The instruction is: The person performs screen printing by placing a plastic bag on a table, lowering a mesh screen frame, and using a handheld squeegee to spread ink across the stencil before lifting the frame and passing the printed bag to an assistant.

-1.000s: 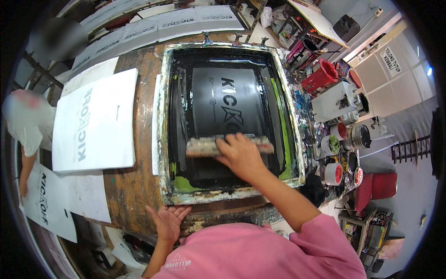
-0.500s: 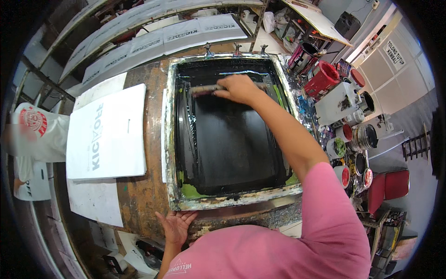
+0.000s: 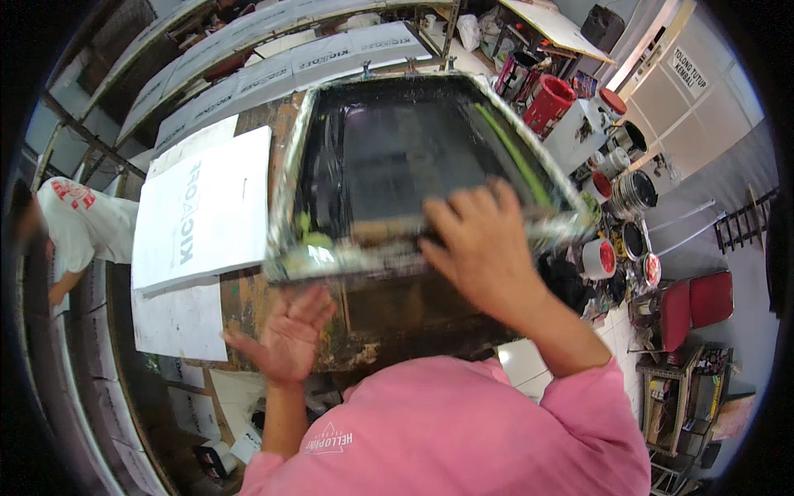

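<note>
A screen-printing frame [image 3: 285,194] with a dark, ink-covered mesh [image 3: 413,153] tilts with its near edge raised off the worn table. My left hand [image 3: 289,335] is palm up with fingers spread at the frame's near left corner, holding nothing; whether the fingertips touch the frame is unclear. At the near end of the mesh my right hand [image 3: 488,240] is closed over a squeegee [image 3: 387,229], whose brownish bar shows left of my fingers. Motion blurs the frame's near edge and the right fingers.
A stack of printed white bags [image 3: 207,211] lies left of the frame. Ink tubs [image 3: 550,103] and cans crowd the right side. Racks with white printed bags [image 3: 318,62] stand behind. At far left another person in a white shirt [image 3: 91,219] bends down. A red chair [image 3: 686,310] stands right.
My right hand has drawn the squeegee from the far end to the near end. The frame's near edge has risen, and my left hand has moved up with it. The other person has bent over.
</note>
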`<state>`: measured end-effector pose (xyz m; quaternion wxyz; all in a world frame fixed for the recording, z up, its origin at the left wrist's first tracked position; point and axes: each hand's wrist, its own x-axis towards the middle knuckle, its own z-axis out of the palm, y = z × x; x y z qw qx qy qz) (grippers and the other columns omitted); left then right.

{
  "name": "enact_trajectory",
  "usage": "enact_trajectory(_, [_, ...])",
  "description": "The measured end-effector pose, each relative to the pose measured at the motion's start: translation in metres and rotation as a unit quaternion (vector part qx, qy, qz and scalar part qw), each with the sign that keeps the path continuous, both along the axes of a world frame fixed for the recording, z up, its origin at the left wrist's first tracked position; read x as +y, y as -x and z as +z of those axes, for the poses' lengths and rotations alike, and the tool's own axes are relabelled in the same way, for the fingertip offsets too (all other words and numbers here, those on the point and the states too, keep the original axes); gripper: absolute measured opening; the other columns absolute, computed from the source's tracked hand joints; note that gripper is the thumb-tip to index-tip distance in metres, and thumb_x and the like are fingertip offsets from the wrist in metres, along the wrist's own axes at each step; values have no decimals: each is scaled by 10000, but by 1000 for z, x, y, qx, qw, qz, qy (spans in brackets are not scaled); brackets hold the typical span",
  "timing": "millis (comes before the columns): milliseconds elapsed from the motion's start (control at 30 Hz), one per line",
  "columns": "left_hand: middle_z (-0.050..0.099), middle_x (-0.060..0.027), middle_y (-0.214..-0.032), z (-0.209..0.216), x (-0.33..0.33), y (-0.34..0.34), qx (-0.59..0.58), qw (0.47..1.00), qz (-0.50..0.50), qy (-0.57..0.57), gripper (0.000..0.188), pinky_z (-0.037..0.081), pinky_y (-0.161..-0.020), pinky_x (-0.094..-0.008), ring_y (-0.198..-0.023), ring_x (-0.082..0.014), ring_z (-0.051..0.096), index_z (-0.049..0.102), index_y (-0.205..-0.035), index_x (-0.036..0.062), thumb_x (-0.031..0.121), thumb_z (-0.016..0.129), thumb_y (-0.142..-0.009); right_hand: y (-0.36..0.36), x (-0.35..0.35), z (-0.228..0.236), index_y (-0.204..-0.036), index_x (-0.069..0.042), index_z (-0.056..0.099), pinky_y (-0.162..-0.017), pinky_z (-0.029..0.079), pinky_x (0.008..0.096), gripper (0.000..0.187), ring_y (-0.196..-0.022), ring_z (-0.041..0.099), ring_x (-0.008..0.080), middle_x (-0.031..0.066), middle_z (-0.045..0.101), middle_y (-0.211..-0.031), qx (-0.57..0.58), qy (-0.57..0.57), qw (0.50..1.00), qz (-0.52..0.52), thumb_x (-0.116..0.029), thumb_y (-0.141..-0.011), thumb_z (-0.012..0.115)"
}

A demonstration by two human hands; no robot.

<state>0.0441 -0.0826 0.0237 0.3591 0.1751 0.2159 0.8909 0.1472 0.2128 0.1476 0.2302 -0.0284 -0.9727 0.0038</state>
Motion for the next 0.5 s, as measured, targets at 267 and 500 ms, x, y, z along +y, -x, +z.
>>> enact_trajectory(267, [172, -302, -1690, -9, 72, 39, 519, 580, 180, 601, 1088, -11, -1205, -705, -1594, -445, 62, 225, -1658, 68, 843, 396, -914, 74, 44, 78, -1051, -44, 691, -823, 439, 499, 351, -901, 648, 377, 177, 680, -906, 190, -104, 976, 29, -363, -929, 609])
enact_trajectory(500, [164, -321, -1683, -98, 65, 25, 603, 266, 145, 738, 1064, -158, -1137, -762, -1594, -456, 28, 274, -1646, 66, 847, 356, -928, 102, 45, 115, -666, -38, 629, -512, 456, 373, 422, -492, 508, 195, 95, 544, -541, 174, 31, 984, 24, -355, -917, 512])
